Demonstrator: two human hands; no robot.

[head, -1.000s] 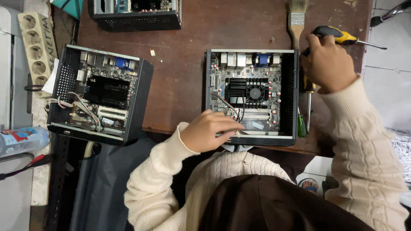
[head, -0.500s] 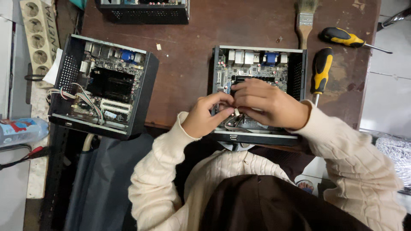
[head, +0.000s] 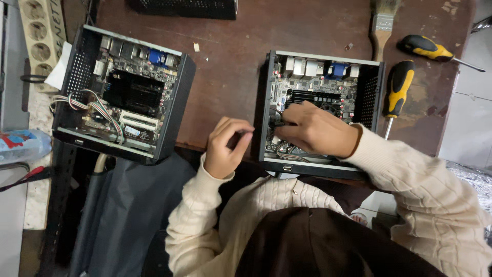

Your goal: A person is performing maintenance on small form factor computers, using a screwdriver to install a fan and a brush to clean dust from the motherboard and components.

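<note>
**Two hands at an open computer case**

A dark brown table (head: pixel 230 66) filled most of the view. On it sat two small black computer cases with their lids off. The left case (head: pixel 123 95) lay well apart from the hands, its circuit board and a bundle of coloured wires showing. The right case (head: pixel 323 110) stood at the near edge of the table, just in front of the person in a cream knitted sweater.

The right hand (head: pixel 315 131) reached down into the right case, over the lower left part of its circuit board. Its fingers were curled and pinched on something small and dark near the wires there; what exactly they held could not be told. The left hand (head: pixel 228 146) rested at the table edge, just beside the left wall of that case, fingers loosely curled with the fingertips drawn toward the thumb, and nothing visible in them.

To the right of the case lay a yellow-and-black screwdriver (head: pixel 397 90), a second screwdriver (head: pixel 428 48) further off, and a paintbrush (head: pixel 382 25).
</note>
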